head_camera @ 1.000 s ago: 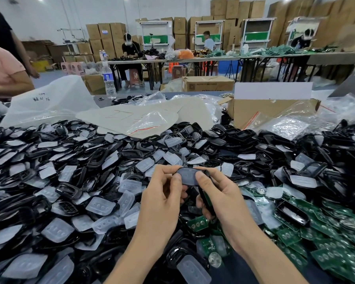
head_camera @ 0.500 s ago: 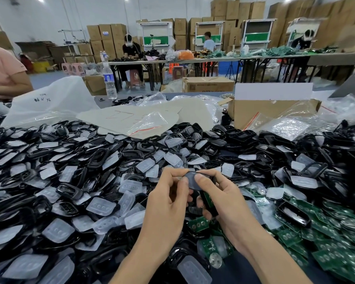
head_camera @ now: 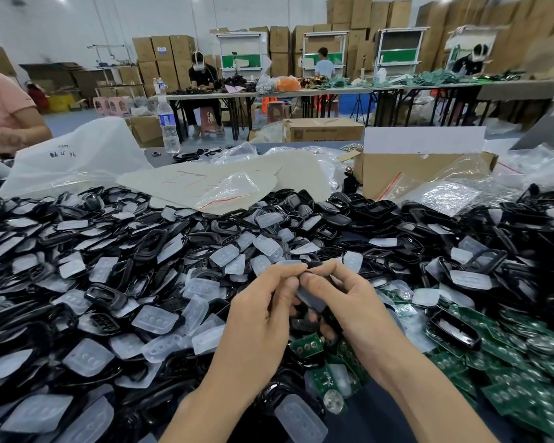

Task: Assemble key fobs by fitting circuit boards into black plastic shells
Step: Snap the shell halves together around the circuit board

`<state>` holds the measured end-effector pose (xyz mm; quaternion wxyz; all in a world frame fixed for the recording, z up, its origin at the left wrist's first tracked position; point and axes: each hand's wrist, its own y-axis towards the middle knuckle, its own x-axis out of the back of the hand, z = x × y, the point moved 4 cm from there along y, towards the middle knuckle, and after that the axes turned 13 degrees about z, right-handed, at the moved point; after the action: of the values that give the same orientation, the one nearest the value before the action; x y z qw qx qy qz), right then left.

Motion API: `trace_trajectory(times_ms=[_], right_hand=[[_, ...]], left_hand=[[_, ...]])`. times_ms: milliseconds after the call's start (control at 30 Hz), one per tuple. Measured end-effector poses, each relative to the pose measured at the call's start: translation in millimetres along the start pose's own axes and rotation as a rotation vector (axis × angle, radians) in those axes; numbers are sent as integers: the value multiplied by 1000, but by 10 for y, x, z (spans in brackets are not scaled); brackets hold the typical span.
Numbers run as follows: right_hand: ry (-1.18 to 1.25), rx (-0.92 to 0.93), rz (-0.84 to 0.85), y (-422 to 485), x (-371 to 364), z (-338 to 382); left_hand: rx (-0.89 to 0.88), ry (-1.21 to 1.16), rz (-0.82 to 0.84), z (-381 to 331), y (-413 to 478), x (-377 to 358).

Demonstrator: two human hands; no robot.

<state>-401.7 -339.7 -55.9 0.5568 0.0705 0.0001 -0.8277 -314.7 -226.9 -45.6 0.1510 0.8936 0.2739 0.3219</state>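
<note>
Head view, looking down over the heaped counter [head_camera: 362,420]: my left grip [head_camera: 259,318] and my right grip [head_camera: 349,305] meet in the middle, both clamped on one black shell [head_camera: 315,266]. Thumbs and forefingers pinch its upper edge, and a translucent button pad [head_camera: 311,297] shows just below my thumbs. A sliver of green under my right palm may be a circuit board, but it is too hidden to be sure. Loose shells [head_camera: 109,295] mixed with clear pads cover the counter to my left and ahead, and green circuit boards [head_camera: 525,362] lie heaped at my right. As for writing, the white plastic bag [head_camera: 74,155] at far left bears dark handwritten marks I cannot read, and the pale card sheet [head_camera: 205,183] carries red handwriting, also illegible. The water bottle [head_camera: 168,123] standing beyond has a blue label with print too small to read. The brown carton [head_camera: 323,131] past the counter shows one printed line, unreadable, and the stacked cartons [head_camera: 162,49] by the back wall wear small blue labels.
</note>
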Motion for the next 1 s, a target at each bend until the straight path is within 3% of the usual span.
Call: trace_trajectory(times_ms=[133,333,500,767,900,1000], right_hand=[[51,-13,-100,6,21,-5],[97,8,-195,-1,75,-1],[82,9,-236,4,92,-15],[95,-15,-234,-9,82,-19],[158,-10,-210,-5,67,-1],[166,-13,-178,-5,58,-8]], left_hand=[[-46,137,-12,-46,-21,44],[-194,474,104,-156,-41,-32],[-198,442,218,-169,-63,-90],[-236,539,239,-187,-58,-89],[-208,329,116,-159,-67,-46],[9,-3,-38,-28,-26,41]])
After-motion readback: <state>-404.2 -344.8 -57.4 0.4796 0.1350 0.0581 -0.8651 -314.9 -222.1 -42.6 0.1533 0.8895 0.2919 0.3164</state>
